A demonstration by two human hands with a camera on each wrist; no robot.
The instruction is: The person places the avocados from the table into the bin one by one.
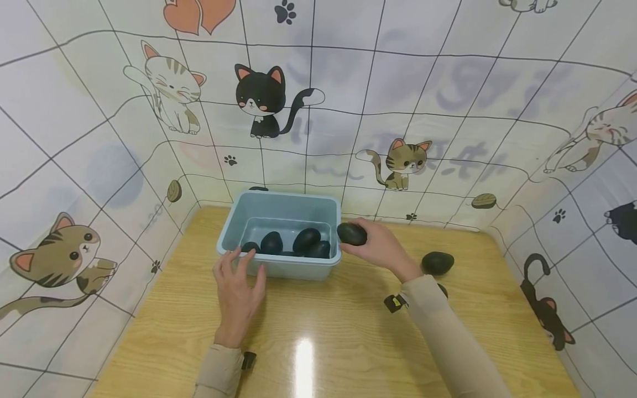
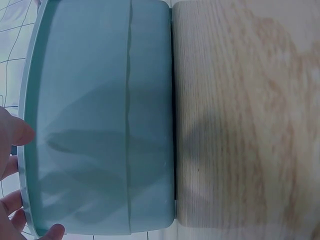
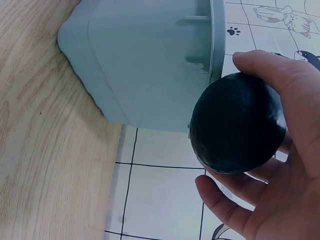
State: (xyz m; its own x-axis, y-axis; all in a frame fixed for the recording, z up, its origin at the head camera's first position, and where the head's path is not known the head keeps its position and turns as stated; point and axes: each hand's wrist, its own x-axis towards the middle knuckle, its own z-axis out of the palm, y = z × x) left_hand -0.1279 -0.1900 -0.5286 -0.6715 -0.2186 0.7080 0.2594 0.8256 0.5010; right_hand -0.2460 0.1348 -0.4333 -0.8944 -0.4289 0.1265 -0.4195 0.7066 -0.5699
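Smooth plastic bin point(image 1: 293, 270), glossy wood-grain tabletop point(image 1: 358, 331), faintly shiny avocado point(image 1: 352, 234)

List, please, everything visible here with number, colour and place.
Table: one, yellowish wood, foreground.
Bin: one, pale blue, on table.
Binned fruits: at least four, near-black, inside bin.
Held fruit: one, near-black, at bin's right end.
Loose fruit: one, near-black, on table, farther right.
Partial object: one, dark, mostly behind right sleeve.
Wall covering: count unclear, white with cat drawings, around table.
Wrist devices: two, black, one per wrist.
Sleeves: two, beige, on forearms.
Left hand: one, bare, at bin's front rim.
Right hand: one, bare, around held fruit.
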